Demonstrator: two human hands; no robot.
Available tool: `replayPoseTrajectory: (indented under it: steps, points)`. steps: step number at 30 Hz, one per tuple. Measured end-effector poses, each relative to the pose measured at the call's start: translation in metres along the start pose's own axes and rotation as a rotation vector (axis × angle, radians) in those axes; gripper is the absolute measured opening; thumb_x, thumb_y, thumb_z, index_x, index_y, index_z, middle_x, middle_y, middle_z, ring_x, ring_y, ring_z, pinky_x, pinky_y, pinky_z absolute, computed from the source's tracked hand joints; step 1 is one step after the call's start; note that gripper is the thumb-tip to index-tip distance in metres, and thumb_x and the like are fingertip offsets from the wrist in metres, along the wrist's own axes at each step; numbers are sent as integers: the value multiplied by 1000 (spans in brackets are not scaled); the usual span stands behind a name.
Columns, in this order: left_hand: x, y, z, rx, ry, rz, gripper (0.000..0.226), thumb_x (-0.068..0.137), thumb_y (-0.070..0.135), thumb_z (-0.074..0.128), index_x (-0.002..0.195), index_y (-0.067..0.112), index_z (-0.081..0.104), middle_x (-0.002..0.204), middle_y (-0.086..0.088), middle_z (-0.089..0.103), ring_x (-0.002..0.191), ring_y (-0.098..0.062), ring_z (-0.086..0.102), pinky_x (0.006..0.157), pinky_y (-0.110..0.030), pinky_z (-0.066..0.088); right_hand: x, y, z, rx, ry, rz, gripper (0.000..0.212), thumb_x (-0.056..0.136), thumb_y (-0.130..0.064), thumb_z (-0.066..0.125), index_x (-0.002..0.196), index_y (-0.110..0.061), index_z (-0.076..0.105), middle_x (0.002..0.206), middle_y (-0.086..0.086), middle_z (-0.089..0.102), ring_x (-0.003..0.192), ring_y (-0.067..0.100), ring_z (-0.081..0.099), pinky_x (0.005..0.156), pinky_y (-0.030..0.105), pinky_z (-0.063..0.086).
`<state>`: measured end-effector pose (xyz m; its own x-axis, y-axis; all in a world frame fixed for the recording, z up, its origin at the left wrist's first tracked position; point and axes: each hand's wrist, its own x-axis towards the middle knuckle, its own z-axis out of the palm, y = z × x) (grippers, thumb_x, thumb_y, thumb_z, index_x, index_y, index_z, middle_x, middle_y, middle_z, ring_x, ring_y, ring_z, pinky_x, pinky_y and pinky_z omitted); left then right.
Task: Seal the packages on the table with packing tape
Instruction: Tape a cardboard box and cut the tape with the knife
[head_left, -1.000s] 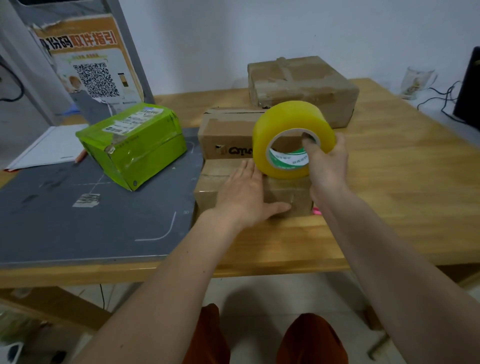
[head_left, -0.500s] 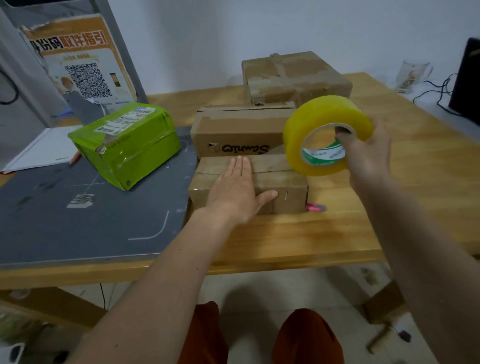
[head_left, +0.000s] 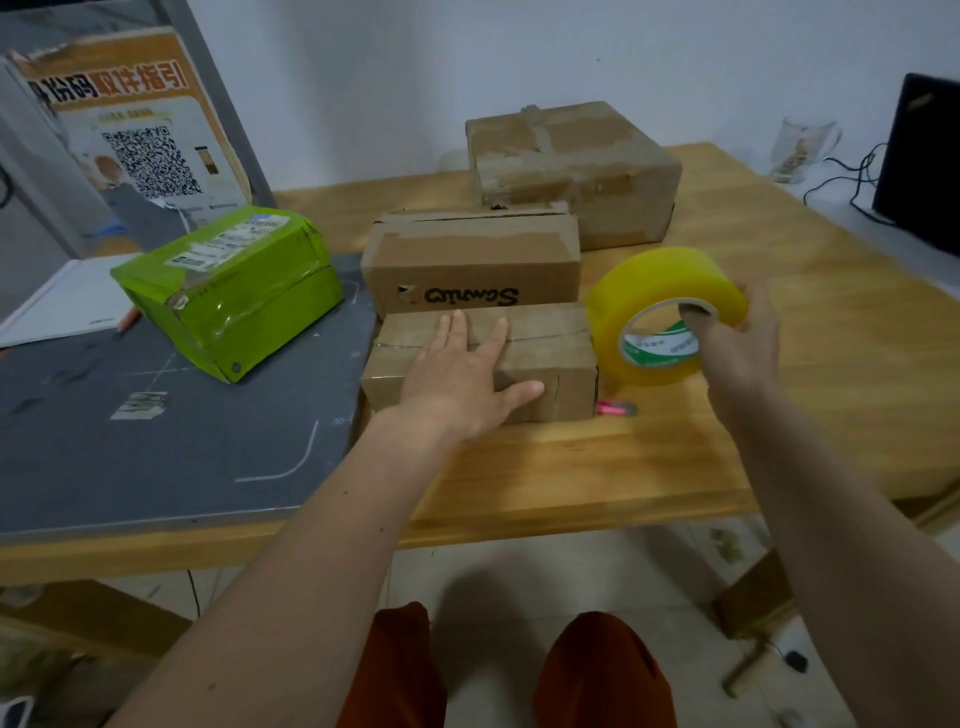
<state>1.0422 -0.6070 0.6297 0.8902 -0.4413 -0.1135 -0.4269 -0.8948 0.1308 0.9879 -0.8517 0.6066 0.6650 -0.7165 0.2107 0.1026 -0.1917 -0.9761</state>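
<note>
Taping the near box (head_left: 550, 374): left hand (head_left: 460, 376) lies flat on its top; right hand (head_left: 740, 348) grips the tape roll (head_left: 662, 288) beside it. Next, likely tear the strip.

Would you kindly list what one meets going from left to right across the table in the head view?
Green package → left hand pressing flat on the nearest cardboard box → yellow tape roll → right hand gripping the roll → glass mug → black monitor.
</note>
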Motion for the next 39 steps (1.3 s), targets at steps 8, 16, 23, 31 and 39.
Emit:
replayPoseTrajectory:
  steps: [8,16,23,31,39]
  points:
    - [5,69,9,18,118,253,103,82,75,50,157,22,2,165,-2,0,151,-18,-1,119,-35,4,1,5,0,-2,10,-21,24,88,-9,64,108,-18,53,86,-2,58,82,16,56,66,26,45]
    - [2,21,-3,149,-42,-14,117,77,75,57,155,17,-10,162,-16,-11,149,-37,-8,119,-53,3,-2,13,0,-57,-70,-9,23,91,-12,64,110,-18,52,89,-1,57,84,16,55,64,25,43]
    - [45,36,-30,93,-254,163,144,57,70,79,152,28,-19,163,-4,-17,148,-26,-19,115,-60,-10,-3,6,2,-77,-55,7,25,91,-11,64,112,-16,50,86,-6,54,82,13,53,62,22,41]
    - [34,25,-47,-330,123,300,129,55,53,89,156,32,11,142,-2,30,135,-25,22,116,-43,20,-5,-58,4,-31,-55,-65,30,88,-10,68,112,-12,52,88,-3,59,78,9,58,68,27,44]
    - [-6,9,-76,-916,358,399,118,47,52,88,147,30,30,144,-1,38,136,-18,37,113,-44,35,-46,-138,55,457,-183,81,36,79,-18,76,114,-15,66,104,3,74,98,21,70,90,48,56]
